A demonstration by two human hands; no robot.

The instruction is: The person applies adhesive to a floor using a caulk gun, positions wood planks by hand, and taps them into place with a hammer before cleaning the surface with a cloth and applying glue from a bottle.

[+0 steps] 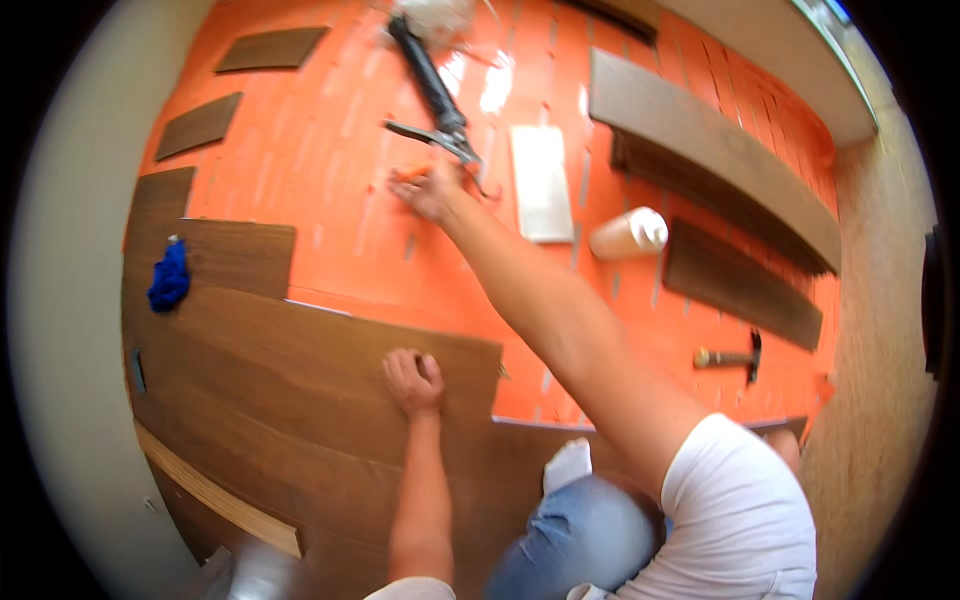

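My left hand (pixel 412 382) rests on the brown wood-look floor planks (pixel 330 365), close to their stepped edge. Its fingers are slightly bent, the thumb stands apart, and nothing shows in it. Stretched far forward, my right hand (pixel 430 193) has its fingers closed on a small orange thing (pixel 410 173), too blurred to name its kind. Right beside that hand lies a black caulking gun (pixel 430 75) with a grey metal handle and trigger, on the orange underlay (pixel 350 250). I cannot tell whether the hand touches the gun.
Loose planks (pixel 710 150) lie at the right, cut pieces (pixel 270 49) at the far left. A white board (pixel 541 185), a white cylinder (pixel 630 235) and a hammer (pixel 735 358) sit on the underlay. A blue cloth (pixel 169 275) and a wood strip (pixel 220 490) are at left.
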